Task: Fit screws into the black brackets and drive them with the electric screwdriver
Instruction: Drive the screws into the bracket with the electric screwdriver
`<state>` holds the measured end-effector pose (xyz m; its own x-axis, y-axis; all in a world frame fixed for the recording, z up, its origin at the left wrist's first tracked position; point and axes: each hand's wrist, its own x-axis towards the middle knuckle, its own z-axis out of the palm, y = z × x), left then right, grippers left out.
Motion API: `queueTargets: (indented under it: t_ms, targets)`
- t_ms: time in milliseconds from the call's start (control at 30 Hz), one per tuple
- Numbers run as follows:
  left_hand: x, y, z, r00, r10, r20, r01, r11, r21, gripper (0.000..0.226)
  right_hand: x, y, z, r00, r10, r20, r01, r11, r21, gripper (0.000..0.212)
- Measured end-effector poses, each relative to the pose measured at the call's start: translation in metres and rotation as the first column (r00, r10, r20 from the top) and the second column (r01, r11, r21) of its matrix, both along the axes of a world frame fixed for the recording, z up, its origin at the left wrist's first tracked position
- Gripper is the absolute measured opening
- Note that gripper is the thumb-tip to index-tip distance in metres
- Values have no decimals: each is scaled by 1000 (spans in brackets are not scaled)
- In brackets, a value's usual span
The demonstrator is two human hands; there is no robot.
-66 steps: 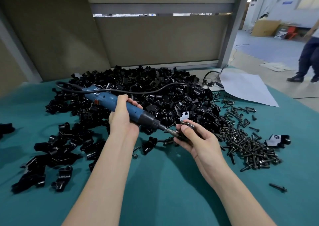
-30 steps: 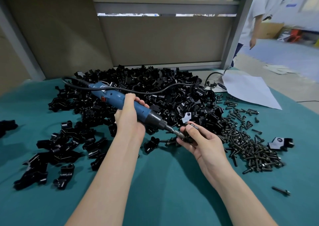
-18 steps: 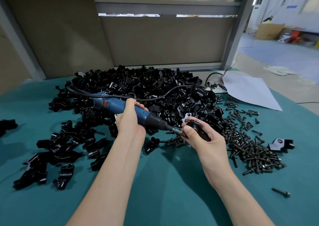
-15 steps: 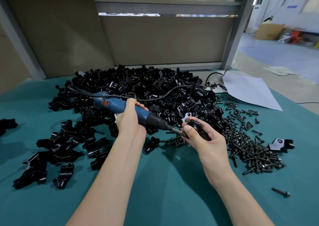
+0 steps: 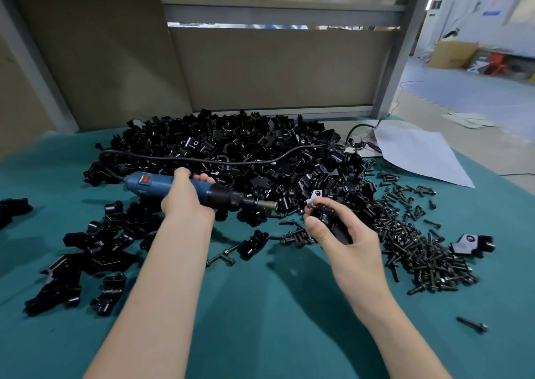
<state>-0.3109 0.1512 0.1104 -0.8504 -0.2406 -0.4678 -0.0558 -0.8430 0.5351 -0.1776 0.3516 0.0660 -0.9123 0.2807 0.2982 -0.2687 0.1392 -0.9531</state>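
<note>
Teal cloth covers the worktop (image 5: 260,335). Your left hand (image 5: 185,204) has its grip closed round the blue screwdriver (image 5: 156,186), which lies near level with the bit pointing toward your right hand (image 5: 347,242). The bit tip stands clear of that hand and touches nothing it holds.

Your right grip is clamped on one black bracket (image 5: 333,225), thumb on the near side and fingers curled behind. A screw (image 5: 311,204) shows its metal end at the bracket's top, just beyond the thumb; how deep it sits cannot be told.

Beyond both grips lies the heap (image 5: 231,144) of black brackets, with the cord (image 5: 246,162) running from the screwdriver's rear across it. Loose screws (image 5: 419,251) are spread just right of the right grip. A stray bracket (image 5: 254,244) lies between the two grips, nearer to you. More brackets form a cluster (image 5: 95,251) left of the left grip. A white sheet (image 5: 419,155) lies beyond the right grip, to its right.
</note>
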Motion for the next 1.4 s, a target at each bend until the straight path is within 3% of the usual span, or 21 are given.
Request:
queueTargets:
  t_ms: [133,667,933,1400]
  targets:
    - [6,12,3,999,-34,-2,34,999,15,17,-4,-8,-2,996,52,71,-55,997,46,23]
    - [13,23,3,998,-55,28,57,996,-73,9,-3,-5,-7,992,30,124,-44,992,117,38]
    - [12,26,2,998,-60,14,61,995,-74,9,-2,-6,-5,993,33,114,-44,995,89,23]
    - [12,28,2,998,-53,32,55,997,-62,11,-3,-6,-4,991,32,133,-42,996,75,23]
